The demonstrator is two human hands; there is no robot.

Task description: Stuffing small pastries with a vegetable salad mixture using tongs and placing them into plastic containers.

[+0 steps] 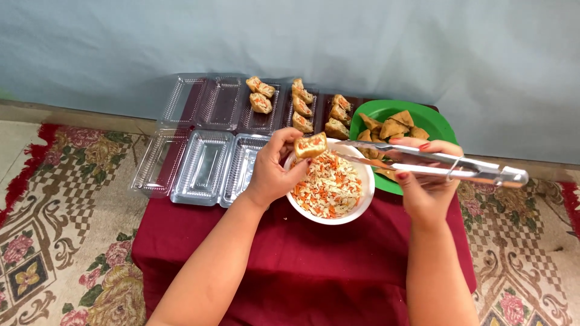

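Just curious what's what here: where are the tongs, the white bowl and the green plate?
tongs [435, 164], head view, middle of the metal arms
white bowl [329, 218], head view, near rim
green plate [438, 119], head view, bare far rim

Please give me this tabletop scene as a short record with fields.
left hand: left hand holds a stuffed fried tofu piece over the round white bowl of shredded vegetable filling
right hand: right hand grips shiny metal tongs
behind: green plate of fried tofu, clear plastic hinged boxes, some filled
surface: maroon tablecloth

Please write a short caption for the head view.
Left hand holds stuffed tofu over bowl; right hand holds tongs.
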